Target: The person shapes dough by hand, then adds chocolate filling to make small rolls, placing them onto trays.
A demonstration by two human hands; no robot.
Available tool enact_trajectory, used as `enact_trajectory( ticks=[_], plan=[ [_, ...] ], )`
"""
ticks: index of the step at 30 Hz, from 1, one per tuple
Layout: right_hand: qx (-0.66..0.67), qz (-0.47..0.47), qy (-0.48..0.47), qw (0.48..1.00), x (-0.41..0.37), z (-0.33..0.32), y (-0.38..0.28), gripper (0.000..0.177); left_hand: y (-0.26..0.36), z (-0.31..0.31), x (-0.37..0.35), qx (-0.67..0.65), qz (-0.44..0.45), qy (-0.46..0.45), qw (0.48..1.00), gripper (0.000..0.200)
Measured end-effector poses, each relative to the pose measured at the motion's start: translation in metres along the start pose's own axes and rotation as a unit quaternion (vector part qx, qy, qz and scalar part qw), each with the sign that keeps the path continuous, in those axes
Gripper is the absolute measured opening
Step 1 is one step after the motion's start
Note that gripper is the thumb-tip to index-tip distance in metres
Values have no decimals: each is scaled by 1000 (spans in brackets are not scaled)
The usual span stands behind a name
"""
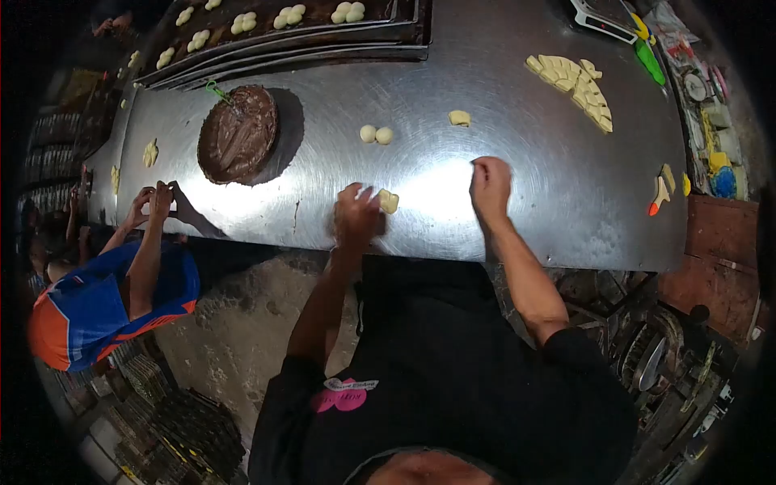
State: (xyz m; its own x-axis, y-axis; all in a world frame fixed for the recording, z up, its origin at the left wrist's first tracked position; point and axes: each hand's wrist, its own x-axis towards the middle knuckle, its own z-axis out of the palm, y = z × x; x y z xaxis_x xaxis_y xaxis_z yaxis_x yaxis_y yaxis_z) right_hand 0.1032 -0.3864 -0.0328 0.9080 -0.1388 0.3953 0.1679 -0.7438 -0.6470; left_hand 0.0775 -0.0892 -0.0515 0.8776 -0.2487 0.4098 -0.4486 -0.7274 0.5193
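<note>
My left hand is low over the metal table, smeared by motion, and its fingers cannot be made out clearly. A flattened piece of dough lies right beside it. My right hand is curled closed near the table's front edge; whatever its fingers may hold is hidden. Farther back, two smooth dough balls touch each other, and a cut dough piece sits to their right. A fan of cut dough pieces spreads at the back right.
Stacked dark trays bearing clustered dough balls stand at the back left. A round pan of brown paste is left of centre. A scale sits at the back right, a scraper at the right edge. Another person works at left.
</note>
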Motion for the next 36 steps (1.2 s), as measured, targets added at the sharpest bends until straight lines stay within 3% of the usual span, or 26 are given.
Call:
enact_trajectory(
  ticks=[1, 2, 3, 5, 6, 7, 8, 9, 11, 12, 13, 15, 16, 17, 18, 19, 21, 25, 27, 29, 31, 32, 35, 36],
  plan=[
    [46, 3, -29, 998, -14, 6, -7, 5, 16, -2, 11, -17, 62, 11, 998, 22],
    [42, -56, -86, 994, -34, -2, -8, 6, 34, -7, 20, 16, -9, -28, 999, 15],
    [65, -57, -137, 987, -46, -21, -8, 6, 28, 4, 14, -17, 91, 50, 994, 14],
    [25, -137, -112, 984, -51, -47, 28, 4, 50, -6, 10, -115, 12, 34, 993, 15],
    [-37, -85, -69, 993, -42, -52, 33, 2, 54, -9, 13, -114, 9, 37, 993, 15],
    [-98, -30, -25, 994, -28, -49, 36, 2, 56, -11, 16, -196, -104, -26, 975, 17],
    [-90, -3, 31, 995, -8, -32, 39, 3, 57, -14, 19, -276, -216, -89, 932, 18],
    [-52, 9, 61, 997, 7, -18, 22, 3, 56, -18, 23, -277, -221, -88, 931, 18],
    [56, 94, -1, 994, 1, 4, -5, 5, 51, -32, 36, -538, -366, -68, 757, 20],
    [25, 30, -38, 999, -15, 4, -12, 8, 53, -48, 48, -582, -434, -28, 687, 23],
    [-9, -38, -73, 997, -37, 0, -19, 11, 33, -52, 43, -623, -436, -5, 650, 24],
    [21, -17, -119, 992, -63, -26, -13, 18, 15, -86, 36, -632, -417, 45, 652, 23],
    [15, -23, -118, 993, -57, -34, -12, 18, 4, -96, 30, -592, -393, 66, 701, 25],
    [8, 59, -133, 989, -51, -40, -12, 21, -7, -105, 24, -547, -368, 87, 747, 27],
    [4, 142, -144, 979, -43, -41, -18, 24, -20, -113, 17, -549, -365, 90, 746, 27],
    [2, 139, -143, 980, -25, -32, -33, 24, -32, -118, 10, -534, -391, 97, 743, 31],
    [186, 210, -108, 954, 30, 12, -73, 28, -39, -124, -1, -521, -417, 107, 737, 36],
    [167, 31, -154, 973, 108, 110, -113, 32, -41, -132, -17, -491, -436, 97, 748, 49],
    [132, 3, -181, 975, 124, 144, -115, 31, -40, -134, -29, -464, -450, 62, 760, 49],
    [95, -24, -207, 973, 126, 159, -112, 30, -36, -132, -35, -462, -464, 79, 752, 45],
    [8, -76, -302, 950, 127, 154, -114, 29, -34, -129, -39, -504, -420, 99, 748, 35],
    [-6, -69, -289, 955, 123, 152, -116, 29, -32, -126, -38, -464, -461, 75, 753, 28],
    [57, -86, -254, 962, 104, 122, -139, 31, -8, -111, -4, -481, -452, 75, 748, 25],
    [132, 58, -369, 918, 100, 95, -167, 33, -2, -101, 4, -497, -437, 65, 747, 25]
  ],
)
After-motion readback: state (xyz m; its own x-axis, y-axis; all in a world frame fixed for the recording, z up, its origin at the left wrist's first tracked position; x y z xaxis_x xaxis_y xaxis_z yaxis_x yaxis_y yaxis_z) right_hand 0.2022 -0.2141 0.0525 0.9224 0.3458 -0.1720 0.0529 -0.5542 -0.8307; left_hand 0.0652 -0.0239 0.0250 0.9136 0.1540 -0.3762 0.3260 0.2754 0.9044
